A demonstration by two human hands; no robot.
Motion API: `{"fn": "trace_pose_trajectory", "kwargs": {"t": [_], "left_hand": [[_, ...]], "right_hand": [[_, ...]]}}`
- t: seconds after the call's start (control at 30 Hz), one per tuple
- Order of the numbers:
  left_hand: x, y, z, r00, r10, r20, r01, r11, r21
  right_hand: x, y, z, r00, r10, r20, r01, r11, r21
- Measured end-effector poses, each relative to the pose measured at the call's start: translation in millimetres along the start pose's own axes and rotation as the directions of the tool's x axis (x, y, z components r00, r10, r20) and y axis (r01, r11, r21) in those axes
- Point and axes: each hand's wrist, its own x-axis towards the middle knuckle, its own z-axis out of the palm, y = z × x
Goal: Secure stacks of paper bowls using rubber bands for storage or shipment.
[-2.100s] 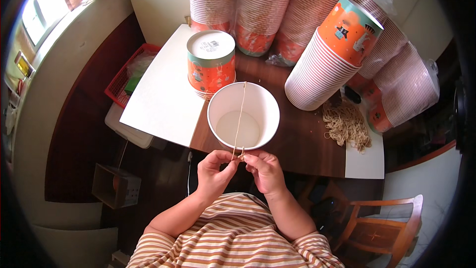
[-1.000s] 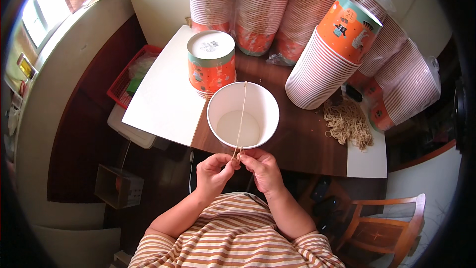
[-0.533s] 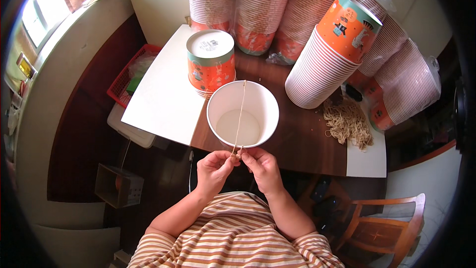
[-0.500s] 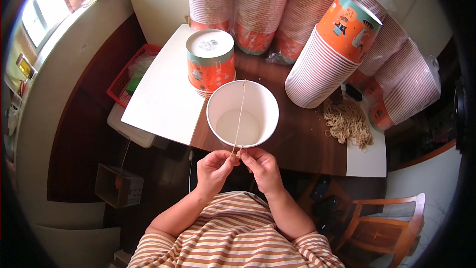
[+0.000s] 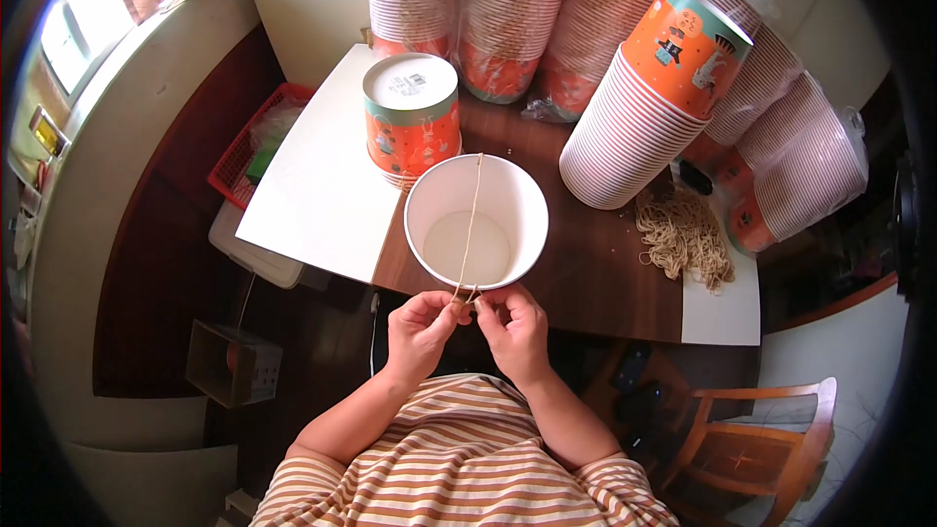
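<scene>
A white paper cup (image 5: 475,222) stands upright and open at the near edge of the brown table (image 5: 586,273). A thin tan string (image 5: 471,220) runs across its mouth from the far rim to the near rim. My left hand (image 5: 420,332) and my right hand (image 5: 512,327) meet just below the near rim, and the fingertips of both pinch the string's near end. An orange cup with a white lid (image 5: 411,117) stands just behind the white cup on the left.
Tall leaning stacks of orange and white cups (image 5: 654,102) crowd the back and right of the table. A heap of loose tan strings (image 5: 683,239) lies to the right. A white board (image 5: 312,176) covers the table's left part; a red basket (image 5: 254,141) sits beyond it. A wooden chair (image 5: 761,439) stands at lower right.
</scene>
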Motion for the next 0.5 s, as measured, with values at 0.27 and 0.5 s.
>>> {"fn": "trace_pose_trajectory", "kwargs": {"t": [0.27, 0.5], "left_hand": [[-2.4, -1.3, 1.0, 0.999, -0.022, 0.049, 0.025, 0.997, -0.068], [2.0, -4.3, -3.0, 0.998, 0.017, 0.063, -0.015, 0.999, -0.033]], "right_hand": [[0.0, 3.4, 7.7, 0.902, -0.419, -0.101, 0.320, 0.808, -0.494], [5.1, 7.9, 11.8, 0.952, -0.262, -0.157, 0.217, 0.942, -0.256]]}}
